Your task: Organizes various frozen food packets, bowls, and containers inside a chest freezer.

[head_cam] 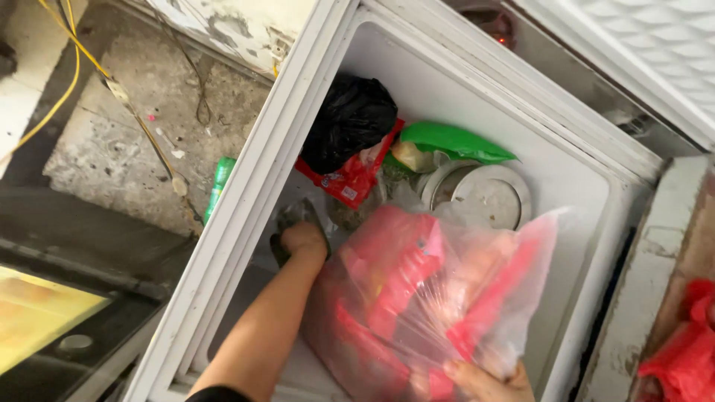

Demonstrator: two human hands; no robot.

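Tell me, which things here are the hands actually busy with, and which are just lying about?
In hand:
- red plastic bag, gripped at its bottom by the right hand
- dark packet, grasped by the left hand
- chest freezer, holding both

Lying about:
- black bag
- green packet
- round metal lid
- green bottle on the floor
- yellow cable

L arm stretched fwd, left hand (303,240) curled shut; right hand (488,382) low, fingers gripping.

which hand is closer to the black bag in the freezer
Left. The left hand reaches down just below the black bag; the right hand is far lower, gripping the red plastic bag.
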